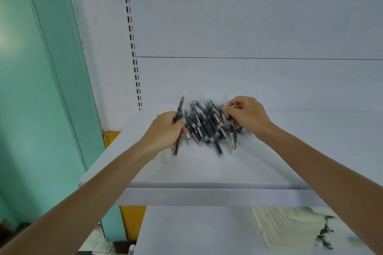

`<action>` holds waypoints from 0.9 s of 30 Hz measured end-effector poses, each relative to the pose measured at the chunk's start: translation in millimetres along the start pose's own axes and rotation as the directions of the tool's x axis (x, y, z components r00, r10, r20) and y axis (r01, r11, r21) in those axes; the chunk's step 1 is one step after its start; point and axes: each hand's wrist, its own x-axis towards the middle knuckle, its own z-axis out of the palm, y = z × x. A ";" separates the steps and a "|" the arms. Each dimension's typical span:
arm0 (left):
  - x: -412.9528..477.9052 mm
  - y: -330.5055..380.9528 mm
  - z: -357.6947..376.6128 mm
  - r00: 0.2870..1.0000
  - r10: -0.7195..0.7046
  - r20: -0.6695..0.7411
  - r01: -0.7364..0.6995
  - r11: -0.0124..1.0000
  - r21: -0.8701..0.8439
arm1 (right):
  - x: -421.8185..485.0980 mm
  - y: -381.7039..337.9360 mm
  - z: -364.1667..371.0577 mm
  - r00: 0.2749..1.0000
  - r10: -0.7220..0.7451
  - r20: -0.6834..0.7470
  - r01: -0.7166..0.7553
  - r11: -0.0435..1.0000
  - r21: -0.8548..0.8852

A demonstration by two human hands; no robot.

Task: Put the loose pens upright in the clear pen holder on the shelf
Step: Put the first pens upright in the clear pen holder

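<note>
Head view showed both hands reaching onto the white shelf (207, 172), with the pile of pens (207, 126) lying flat and jumbled between them. The left hand (167, 128) was clamped round a dark pen (179, 109), maybe two, held nearly on end with its top above the knuckles, probably so it could go straight down into a holder. The right hand (246, 116), at the far right edge of the pile, had its fingers curled and its thumb and forefinger pinched on what looked like a pen end, likely teasing one free; blur hid the detail. No clear pen holder could be made out near either hand, so the pens seemed mostly unsorted. Stacked papers (290, 227) lay on the lower shelf beneath the right forearm.
</note>
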 end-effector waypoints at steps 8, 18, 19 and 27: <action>-5.6 45.7 94.6 0.962 0.124 0.244 -0.132 0.991 0.018 | -15.3 36.6 -106.9 0.997 0.054 -0.058 -0.046 0.992 0.117; -16.0 143.8 322.4 0.906 0.242 0.347 -0.159 0.955 -0.252 | -75.5 140.9 -330.7 0.924 0.140 -0.356 -0.099 0.986 0.131; -22.1 153.7 343.4 0.894 0.272 0.355 -0.187 0.949 -0.254 | -81.9 151.0 -353.0 0.912 0.152 -0.380 -0.106 0.984 0.141; -36.8 200.6 449.0 0.875 0.329 0.355 -0.223 0.925 -0.308 | -100.8 226.3 -454.2 0.861 0.269 -0.431 -0.171 0.952 0.252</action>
